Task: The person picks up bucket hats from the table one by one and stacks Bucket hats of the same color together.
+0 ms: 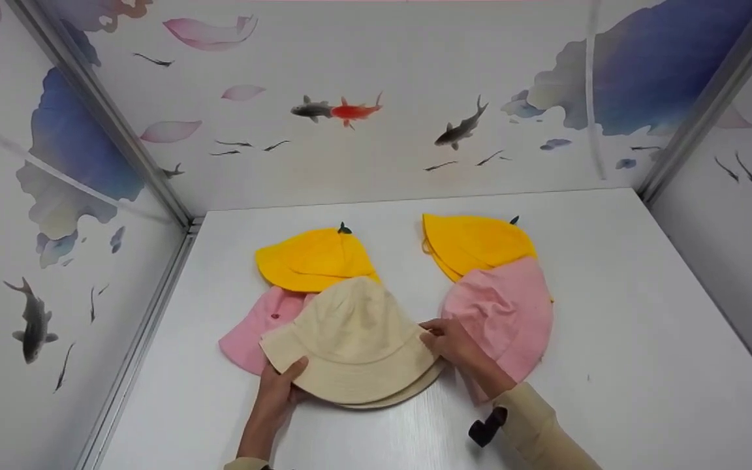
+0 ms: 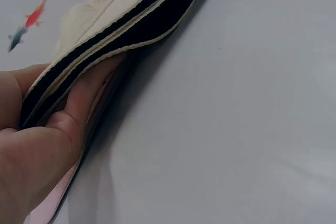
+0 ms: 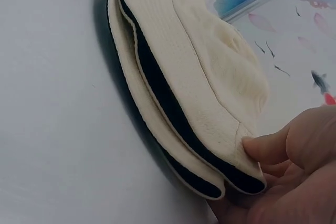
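Observation:
A cream bucket hat [image 1: 356, 326] lies flattened at the front middle of the table, and the brim of a second cream hat [image 1: 415, 391] shows beneath it. My left hand [image 1: 277, 390] grips the brims at the left corner, thumb on top and fingers underneath. At the right corner, my right hand [image 1: 455, 344] pinches the brim between thumb and fingers. Dark lining [image 3: 163, 87] shows along the brim edges in the right wrist view. In the left wrist view the layered brims [image 2: 121, 30] tilt up off the surface, fingers reaching below them.
Behind the cream hats lie a yellow hat [image 1: 317, 261] and a partly covered pink hat [image 1: 252, 333]. To the right, another pink hat [image 1: 506, 313] overlaps a second yellow hat [image 1: 480, 241]. Printed panels [image 1: 402, 150] wall the white table [image 1: 637, 365] at the back and sides.

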`<state>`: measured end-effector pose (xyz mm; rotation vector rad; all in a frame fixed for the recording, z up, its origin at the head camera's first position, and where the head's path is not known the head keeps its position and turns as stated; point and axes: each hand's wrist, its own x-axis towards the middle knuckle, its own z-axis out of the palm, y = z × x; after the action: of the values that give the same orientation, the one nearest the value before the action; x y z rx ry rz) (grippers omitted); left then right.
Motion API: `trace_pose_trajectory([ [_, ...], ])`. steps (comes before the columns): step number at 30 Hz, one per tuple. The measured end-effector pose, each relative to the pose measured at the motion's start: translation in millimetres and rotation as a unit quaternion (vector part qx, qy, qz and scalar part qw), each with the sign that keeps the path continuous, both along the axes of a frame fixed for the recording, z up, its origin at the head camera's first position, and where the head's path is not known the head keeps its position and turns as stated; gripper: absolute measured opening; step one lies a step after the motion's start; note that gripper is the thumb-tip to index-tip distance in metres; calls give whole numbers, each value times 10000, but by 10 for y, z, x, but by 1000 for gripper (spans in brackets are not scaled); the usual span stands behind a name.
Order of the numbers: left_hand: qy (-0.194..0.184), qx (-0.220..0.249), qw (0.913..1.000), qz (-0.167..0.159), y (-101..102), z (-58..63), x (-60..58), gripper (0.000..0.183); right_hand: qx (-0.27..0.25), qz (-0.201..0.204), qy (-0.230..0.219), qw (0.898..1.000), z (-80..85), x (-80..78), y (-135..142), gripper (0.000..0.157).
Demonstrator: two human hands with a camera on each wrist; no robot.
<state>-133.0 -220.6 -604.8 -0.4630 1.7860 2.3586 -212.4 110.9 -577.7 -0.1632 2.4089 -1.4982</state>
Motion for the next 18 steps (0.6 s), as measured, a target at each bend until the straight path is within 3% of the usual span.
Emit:
trace_pose_trajectory([
  [5,80,-111,9999,99,15,-3,8,56,142,46,-158,9998,-11,7,3,32],
  [13,44,-244,9991,334,35,-36,22,56,11,-439,-755,9962,-1,52,-104,47],
  [18,-4,-247,9988,430,51,-57,26,55,-48,-526,-870,9948,-19,61,-125,51],
])
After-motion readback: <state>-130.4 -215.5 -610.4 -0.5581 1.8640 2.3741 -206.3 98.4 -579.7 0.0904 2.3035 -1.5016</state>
